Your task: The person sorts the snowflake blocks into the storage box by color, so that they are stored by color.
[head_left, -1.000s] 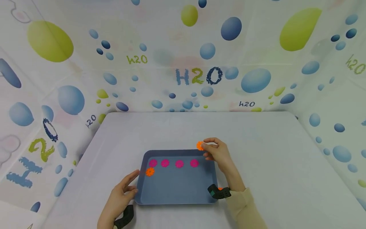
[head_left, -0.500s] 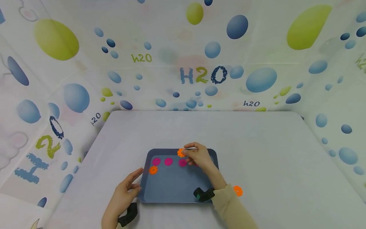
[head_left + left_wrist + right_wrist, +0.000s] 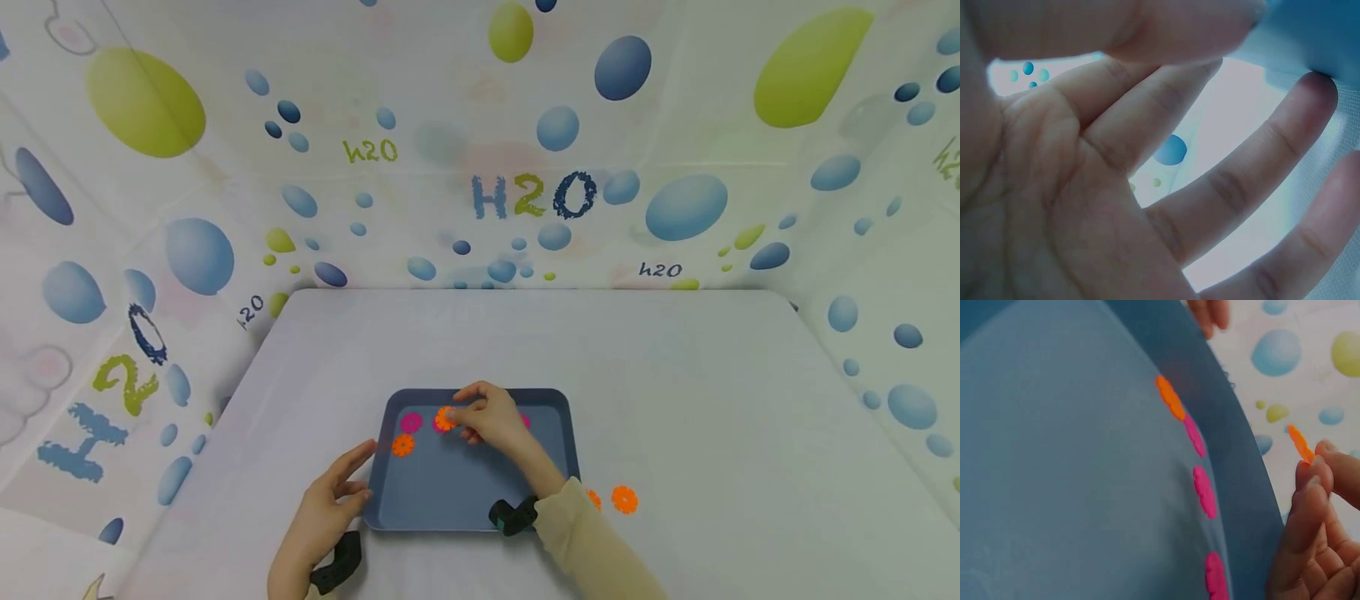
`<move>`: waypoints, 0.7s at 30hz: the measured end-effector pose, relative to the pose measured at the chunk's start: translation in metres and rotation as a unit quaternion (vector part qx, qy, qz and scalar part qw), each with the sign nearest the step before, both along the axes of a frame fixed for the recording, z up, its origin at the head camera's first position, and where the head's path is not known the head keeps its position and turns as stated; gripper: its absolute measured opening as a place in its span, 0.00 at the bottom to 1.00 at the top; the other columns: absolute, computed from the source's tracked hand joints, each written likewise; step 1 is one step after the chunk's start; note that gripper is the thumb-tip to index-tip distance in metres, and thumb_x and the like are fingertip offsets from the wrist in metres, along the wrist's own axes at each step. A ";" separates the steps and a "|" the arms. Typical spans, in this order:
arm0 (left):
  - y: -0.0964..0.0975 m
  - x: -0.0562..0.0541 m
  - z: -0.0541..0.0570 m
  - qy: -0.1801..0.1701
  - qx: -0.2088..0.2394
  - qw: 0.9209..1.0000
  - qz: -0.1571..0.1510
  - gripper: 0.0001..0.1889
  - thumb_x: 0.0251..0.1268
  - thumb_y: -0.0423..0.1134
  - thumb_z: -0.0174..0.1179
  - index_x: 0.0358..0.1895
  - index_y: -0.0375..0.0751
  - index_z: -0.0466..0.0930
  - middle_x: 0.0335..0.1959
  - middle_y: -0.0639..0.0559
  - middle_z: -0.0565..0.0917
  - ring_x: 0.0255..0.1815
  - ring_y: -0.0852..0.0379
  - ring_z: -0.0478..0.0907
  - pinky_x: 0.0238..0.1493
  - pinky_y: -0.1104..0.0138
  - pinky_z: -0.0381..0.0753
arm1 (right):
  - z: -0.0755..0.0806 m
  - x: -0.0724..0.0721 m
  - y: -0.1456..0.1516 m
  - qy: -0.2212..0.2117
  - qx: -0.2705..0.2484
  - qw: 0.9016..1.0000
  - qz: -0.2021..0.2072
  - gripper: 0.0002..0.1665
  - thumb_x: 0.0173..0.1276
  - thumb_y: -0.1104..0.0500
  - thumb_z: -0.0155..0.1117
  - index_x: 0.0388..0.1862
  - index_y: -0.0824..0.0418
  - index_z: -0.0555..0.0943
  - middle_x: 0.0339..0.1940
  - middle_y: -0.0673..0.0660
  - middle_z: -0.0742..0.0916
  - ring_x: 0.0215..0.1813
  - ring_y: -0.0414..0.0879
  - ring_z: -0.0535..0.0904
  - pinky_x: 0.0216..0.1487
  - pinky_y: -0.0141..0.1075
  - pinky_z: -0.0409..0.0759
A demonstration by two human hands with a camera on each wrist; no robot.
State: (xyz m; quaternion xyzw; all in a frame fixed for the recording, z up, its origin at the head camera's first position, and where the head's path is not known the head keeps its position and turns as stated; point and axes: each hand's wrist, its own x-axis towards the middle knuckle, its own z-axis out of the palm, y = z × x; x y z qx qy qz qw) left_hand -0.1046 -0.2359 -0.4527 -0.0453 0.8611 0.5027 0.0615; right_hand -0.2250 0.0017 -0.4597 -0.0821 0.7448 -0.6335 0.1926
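Observation:
A blue-grey tray lies on the table with a row of pink flower-shaped discs along its far side, some hidden behind my right hand. Below the leftmost pink one sits an orange flower-shaped disc. My right hand pinches another orange flower-shaped disc between thumb and fingertips, held above the tray in the right wrist view. At the tray's left edge, my left hand touches the rim with extended fingers; a fingertip meets the tray wall in the left wrist view.
Two more orange discs rest on the white table right of the tray: one in full view, the other partly behind the right sleeve. A patterned sheet with drops and "H2O" lettering hangs behind the table.
My right hand has carried the pinched orange disc leftward from the tray's far right corner to over the pink row. My left hand stays at the rim. The head view shifted slightly.

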 end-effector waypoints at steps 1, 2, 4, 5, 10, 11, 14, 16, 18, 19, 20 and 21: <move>0.000 0.000 0.000 0.000 0.000 1.000 0.001 0.34 0.62 0.23 0.56 0.72 0.44 0.63 0.72 0.41 0.67 0.55 0.42 0.78 0.43 0.75 0.79 | 0.000 0.001 -0.002 0.009 0.007 1.000 0.010 0.22 0.63 0.58 0.68 0.53 0.66 0.77 0.31 0.65 0.88 0.19 0.41 0.78 0.24 0.35 0.80; 0.000 0.000 0.000 0.000 0.000 1.000 0.001 0.34 0.62 0.23 0.56 0.72 0.44 0.63 0.72 0.41 0.67 0.55 0.42 0.79 0.43 0.75 0.79 | -0.001 0.002 -0.003 0.015 0.014 1.000 0.019 0.22 0.63 0.59 0.68 0.53 0.66 0.77 0.30 0.64 0.88 0.19 0.41 0.78 0.24 0.35 0.80; 0.000 0.000 0.000 0.000 -0.001 1.000 0.001 0.34 0.62 0.23 0.56 0.72 0.44 0.63 0.72 0.41 0.67 0.55 0.42 0.79 0.43 0.75 0.79 | -0.002 0.004 -0.006 0.025 0.033 0.999 0.033 0.21 0.63 0.59 0.69 0.52 0.64 0.77 0.27 0.61 0.88 0.19 0.42 0.78 0.23 0.35 0.80; 0.000 0.000 -0.001 0.000 -0.001 1.000 0.002 0.34 0.62 0.23 0.56 0.72 0.44 0.63 0.72 0.42 0.67 0.55 0.42 0.79 0.43 0.75 0.79 | -0.003 0.004 -0.007 0.028 0.044 0.998 0.039 0.20 0.63 0.59 0.69 0.51 0.63 0.77 0.26 0.59 0.88 0.19 0.42 0.78 0.23 0.35 0.80; 0.000 0.001 0.000 -0.005 0.003 1.000 0.000 0.34 0.62 0.23 0.55 0.72 0.44 0.63 0.73 0.41 0.67 0.55 0.41 0.78 0.43 0.75 0.79 | -0.010 0.005 -0.012 0.032 0.093 0.993 0.058 0.18 0.59 0.58 0.72 0.46 0.60 0.78 0.21 0.53 0.87 0.17 0.44 0.79 0.23 0.36 0.80; 0.000 0.001 0.000 -0.006 0.003 1.000 0.000 0.34 0.62 0.23 0.55 0.72 0.44 0.63 0.73 0.41 0.67 0.56 0.41 0.78 0.43 0.75 0.79 | -0.011 0.005 -0.013 0.033 0.103 0.992 0.063 0.18 0.59 0.58 0.73 0.45 0.60 0.78 0.21 0.53 0.86 0.17 0.44 0.79 0.22 0.36 0.80; 0.000 0.001 0.001 -0.011 0.005 1.000 0.002 0.34 0.63 0.23 0.55 0.73 0.45 0.63 0.73 0.42 0.66 0.56 0.41 0.78 0.42 0.74 0.79 | -0.010 0.004 -0.016 0.034 0.138 0.987 0.079 0.16 0.57 0.58 0.74 0.42 0.59 0.79 0.19 0.52 0.86 0.17 0.44 0.79 0.22 0.36 0.79; 0.001 0.001 0.001 -0.012 0.004 1.000 0.002 0.34 0.63 0.23 0.55 0.73 0.45 0.63 0.73 0.42 0.66 0.56 0.41 0.78 0.42 0.74 0.79 | -0.009 0.004 -0.018 0.035 0.157 0.983 0.087 0.14 0.57 0.58 0.74 0.39 0.59 0.79 0.18 0.52 0.86 0.17 0.44 0.80 0.22 0.36 0.79; 0.001 0.001 0.001 -0.012 0.001 1.000 0.002 0.34 0.63 0.24 0.55 0.73 0.45 0.63 0.73 0.42 0.66 0.56 0.41 0.78 0.42 0.74 0.79 | -0.007 0.003 -0.019 0.035 0.170 0.981 0.089 0.12 0.58 0.59 0.74 0.37 0.59 0.79 0.18 0.52 0.86 0.17 0.43 0.80 0.22 0.35 0.78; 0.001 0.001 0.001 -0.010 -0.001 1.000 0.002 0.34 0.63 0.24 0.55 0.72 0.45 0.63 0.73 0.42 0.67 0.56 0.41 0.78 0.42 0.75 0.79 | -0.007 0.003 -0.020 0.034 0.173 0.980 0.088 0.12 0.58 0.59 0.73 0.36 0.59 0.79 0.18 0.52 0.86 0.17 0.43 0.80 0.21 0.34 0.78; 0.001 0.001 0.001 -0.009 -0.002 1.000 0.002 0.34 0.62 0.24 0.56 0.72 0.45 0.63 0.73 0.42 0.67 0.55 0.41 0.79 0.42 0.75 0.79 | -0.008 0.003 -0.020 0.035 0.174 0.980 0.087 0.11 0.58 0.60 0.73 0.35 0.59 0.79 0.19 0.52 0.86 0.17 0.43 0.80 0.21 0.34 0.78; 0.001 0.001 0.001 -0.008 -0.004 1.000 0.002 0.34 0.62 0.24 0.56 0.72 0.44 0.63 0.73 0.42 0.67 0.55 0.41 0.79 0.42 0.75 0.79 | -0.008 0.003 -0.020 0.034 0.174 0.981 0.085 0.11 0.58 0.60 0.73 0.34 0.59 0.78 0.19 0.52 0.86 0.17 0.43 0.80 0.21 0.34 0.79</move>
